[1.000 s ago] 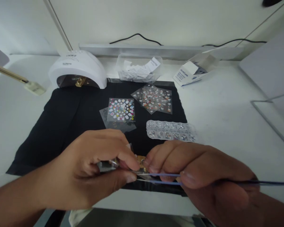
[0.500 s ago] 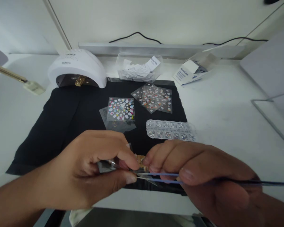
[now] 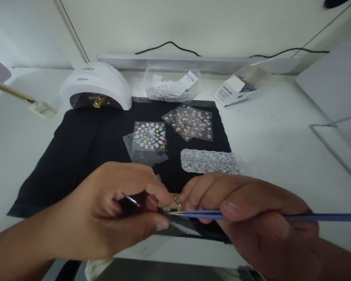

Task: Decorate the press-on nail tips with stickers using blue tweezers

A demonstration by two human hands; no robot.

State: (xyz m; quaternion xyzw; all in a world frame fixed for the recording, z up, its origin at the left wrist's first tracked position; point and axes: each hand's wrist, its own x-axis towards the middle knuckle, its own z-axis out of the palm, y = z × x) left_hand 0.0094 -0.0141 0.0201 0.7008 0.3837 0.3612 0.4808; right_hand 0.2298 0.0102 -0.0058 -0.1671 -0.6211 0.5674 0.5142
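Tweezers (image 3: pixel 251 215) pinched in right hand (image 3: pixel 251 218), tips at a small gold piece (image 3: pixel 173 200) near the black mat's (image 3: pixel 76 156) near edge. Left hand (image 3: pixel 111 210) pinches a clear sheet (image 3: pixel 178 226), mostly hidden. Gem tray (image 3: pixel 210 161) just beyond, open tabletop right.

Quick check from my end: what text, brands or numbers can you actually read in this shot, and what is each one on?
None of the print can be read.
White nail lamp: a short mark on its top and a smaller one lower down, both too blurred.
White and blue carton: dark print on its side, too small.
White slip in the clear tub: faint print, illegible.
Sticker sheets: only pictures.
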